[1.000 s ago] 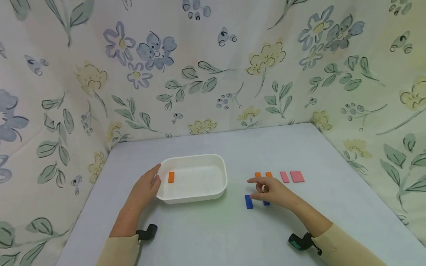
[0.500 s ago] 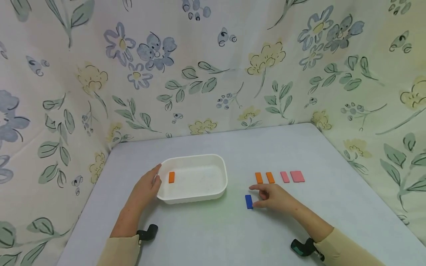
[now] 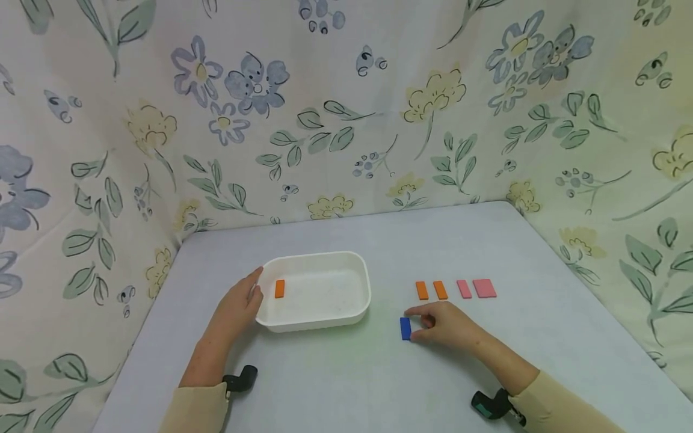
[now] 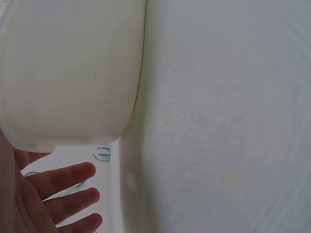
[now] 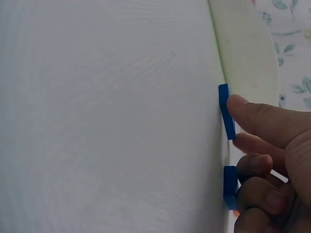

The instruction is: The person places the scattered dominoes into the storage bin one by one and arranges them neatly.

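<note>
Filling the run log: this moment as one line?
left hand: at tray, left end; right hand: at blue block; in tray: orange block

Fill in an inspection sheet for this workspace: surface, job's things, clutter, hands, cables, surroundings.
Surface: pale, flat tabletop.
Job's things: white, rounded-rectangular, plastic-looking tray, holding one flat orange rectangular piece. To its right: two more orange pieces, a narrow pink rectangle, a pink square, a blue rectangular piece; second blue piece visible only from the right wrist.
Clutter: nothing seen.
Hands: left hand at the tray's left end, fingers extended; right hand has thumb and forefinger at the first blue piece, grip unclear.
Cables: nothing seen.
Surroundings: floral-print cloth behind and at both sides.
</note>
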